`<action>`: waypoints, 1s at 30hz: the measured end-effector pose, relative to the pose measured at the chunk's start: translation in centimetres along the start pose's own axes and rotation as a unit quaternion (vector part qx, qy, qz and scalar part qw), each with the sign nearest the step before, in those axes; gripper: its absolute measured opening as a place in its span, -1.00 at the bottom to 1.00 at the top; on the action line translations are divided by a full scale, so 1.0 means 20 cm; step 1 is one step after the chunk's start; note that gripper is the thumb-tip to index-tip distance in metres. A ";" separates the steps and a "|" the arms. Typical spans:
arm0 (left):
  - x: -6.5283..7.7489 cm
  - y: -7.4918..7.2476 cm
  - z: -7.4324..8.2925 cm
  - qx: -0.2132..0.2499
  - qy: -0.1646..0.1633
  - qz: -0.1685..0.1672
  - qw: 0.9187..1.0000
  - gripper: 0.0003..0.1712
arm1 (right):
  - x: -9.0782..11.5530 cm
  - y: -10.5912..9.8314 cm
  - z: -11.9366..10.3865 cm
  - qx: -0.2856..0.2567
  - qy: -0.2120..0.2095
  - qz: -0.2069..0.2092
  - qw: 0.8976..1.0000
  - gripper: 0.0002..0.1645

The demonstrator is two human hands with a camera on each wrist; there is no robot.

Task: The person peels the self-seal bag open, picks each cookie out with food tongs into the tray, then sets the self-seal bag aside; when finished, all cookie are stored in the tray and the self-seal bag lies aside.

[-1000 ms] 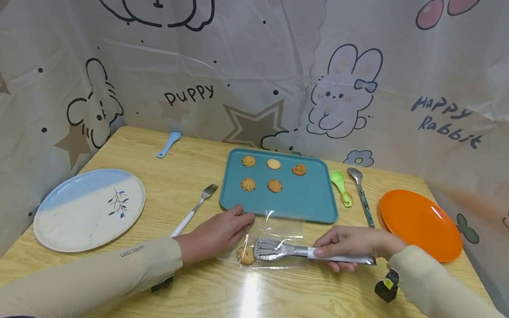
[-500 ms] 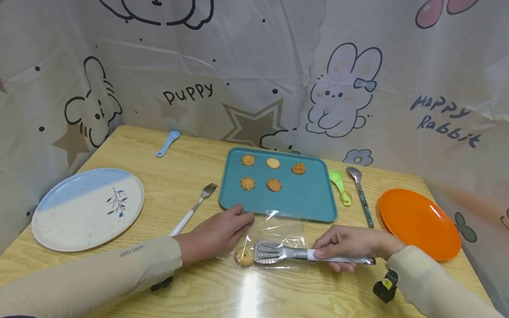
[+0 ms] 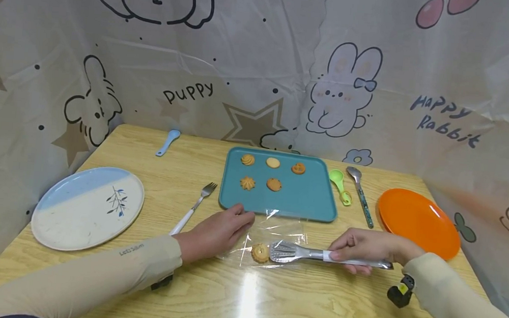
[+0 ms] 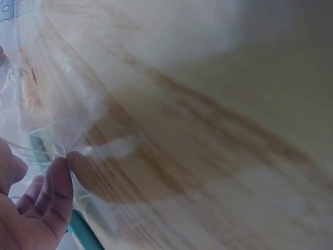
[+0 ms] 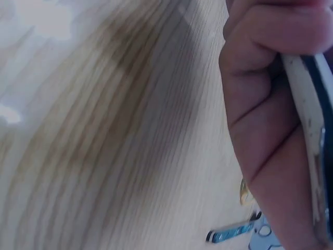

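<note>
A clear plastic bag (image 3: 282, 227) lies on the table in the head view. My left hand (image 3: 219, 233) grips its left side, and the left wrist view shows fingers (image 4: 61, 190) curled at the film. In my right hand (image 3: 363, 248) are metal food tongs (image 3: 312, 254) with a white handle, held nearly level and pointing left. A round ring-shaped cookie (image 3: 260, 253) is right at the tips of the tongs, overlapped by the bag's film. The right wrist view shows my fingers wrapped around the tongs' handle (image 5: 307, 125).
Behind the bag is a teal tray (image 3: 304, 202) with several cookies. At left lie a blue-and-white plate (image 3: 77, 215), a fork (image 3: 193, 209) and a blue spoon (image 3: 168, 143). At right are a green spoon (image 3: 340, 184), a metal spoon (image 3: 361, 198) and orange plates (image 3: 418, 222).
My right hand and the tongs have moved to the right, and the cookie at their tips has shifted right with them. The left hand has stayed at the bag's left side.
</note>
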State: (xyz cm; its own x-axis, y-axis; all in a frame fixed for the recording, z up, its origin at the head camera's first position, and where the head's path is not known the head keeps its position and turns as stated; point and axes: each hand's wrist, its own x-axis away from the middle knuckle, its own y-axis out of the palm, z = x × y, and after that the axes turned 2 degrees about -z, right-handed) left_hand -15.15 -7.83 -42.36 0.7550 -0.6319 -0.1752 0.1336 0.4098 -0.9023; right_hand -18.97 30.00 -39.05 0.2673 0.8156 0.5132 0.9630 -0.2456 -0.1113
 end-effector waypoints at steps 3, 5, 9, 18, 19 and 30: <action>0.00 -0.01 0.00 -0.001 -0.003 -0.003 1.000 -0.88 | 0.02 0.00 0.02 -0.016 -0.002 -0.005 1.000 -0.64; 0.00 0.00 0.00 -0.002 -0.002 -0.003 1.000 -0.88 | 0.02 0.00 0.03 -0.023 0.000 -0.007 1.000 -0.63; 0.00 0.00 0.00 -0.007 0.002 0.001 1.000 -0.88 | 0.01 0.00 0.02 -0.016 0.004 -0.002 1.000 -0.60; 0.00 0.00 0.00 -0.002 0.003 0.006 1.000 -0.92 | -0.04 0.01 -0.02 -0.021 0.021 0.003 1.000 -0.57; 0.00 0.00 0.01 -0.001 0.003 0.005 1.000 -0.92 | -0.05 0.01 -0.02 -0.026 0.020 0.002 0.999 -0.57; 0.00 0.01 0.00 -0.003 0.002 -0.004 1.000 -0.90 | -0.08 0.01 -0.06 -0.015 0.000 0.007 1.000 -0.59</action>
State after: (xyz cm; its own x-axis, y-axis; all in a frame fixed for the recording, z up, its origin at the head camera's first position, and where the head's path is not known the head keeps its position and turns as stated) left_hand -15.19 -7.73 -42.45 0.7509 -0.6383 -0.1694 0.1360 0.4004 -0.9062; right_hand -19.28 28.05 -38.95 0.2802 0.8124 0.5114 0.9578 -0.2723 -0.0922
